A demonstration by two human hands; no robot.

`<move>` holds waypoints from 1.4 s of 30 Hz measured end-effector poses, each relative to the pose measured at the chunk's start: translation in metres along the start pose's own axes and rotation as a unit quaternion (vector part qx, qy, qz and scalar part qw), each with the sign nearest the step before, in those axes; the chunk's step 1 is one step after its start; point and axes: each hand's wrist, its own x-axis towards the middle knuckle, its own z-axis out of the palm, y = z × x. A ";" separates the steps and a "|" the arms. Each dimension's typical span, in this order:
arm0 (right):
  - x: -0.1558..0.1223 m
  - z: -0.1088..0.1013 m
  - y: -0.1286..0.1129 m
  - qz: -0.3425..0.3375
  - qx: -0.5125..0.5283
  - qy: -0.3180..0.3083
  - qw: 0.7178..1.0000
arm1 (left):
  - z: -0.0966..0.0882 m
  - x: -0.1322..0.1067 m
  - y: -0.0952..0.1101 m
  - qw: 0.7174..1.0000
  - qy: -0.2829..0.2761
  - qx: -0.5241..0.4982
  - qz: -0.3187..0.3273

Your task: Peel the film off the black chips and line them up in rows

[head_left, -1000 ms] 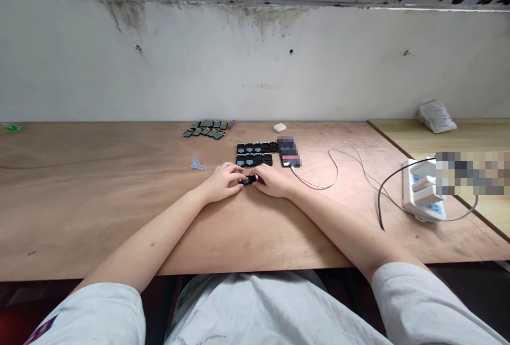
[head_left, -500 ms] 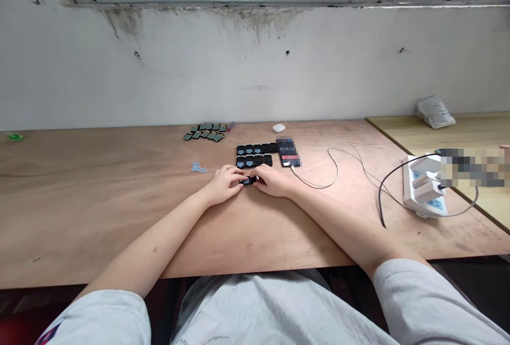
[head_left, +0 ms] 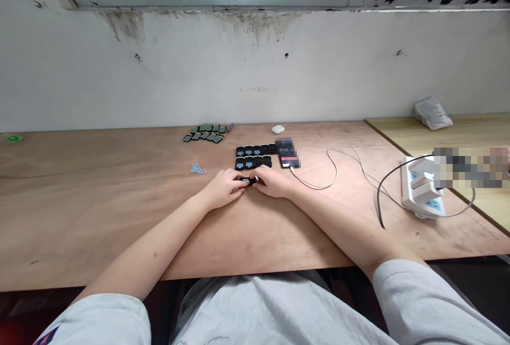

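Lining a stained wall (head_left: 255, 79), a plywood workbench (head_left: 99, 217) holds black parts (head_left: 254, 155).

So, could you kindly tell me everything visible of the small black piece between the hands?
The small black piece looks like moulded plastic, with a pale bluish patch at its left and a bright glint near its right. The left hand and right hand hold it from either side, hiding most of its shape. Whether it touches the wooden table cannot be told.

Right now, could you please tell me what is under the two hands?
A small black object shows between the left hand and right hand; their fingers hide most of it, so its shape is unclear.
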 end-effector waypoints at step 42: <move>-0.001 0.002 0.037 0.160 -0.233 0.214 0.935 | 0.011 0.009 -0.025 0.978 0.057 0.103 -0.172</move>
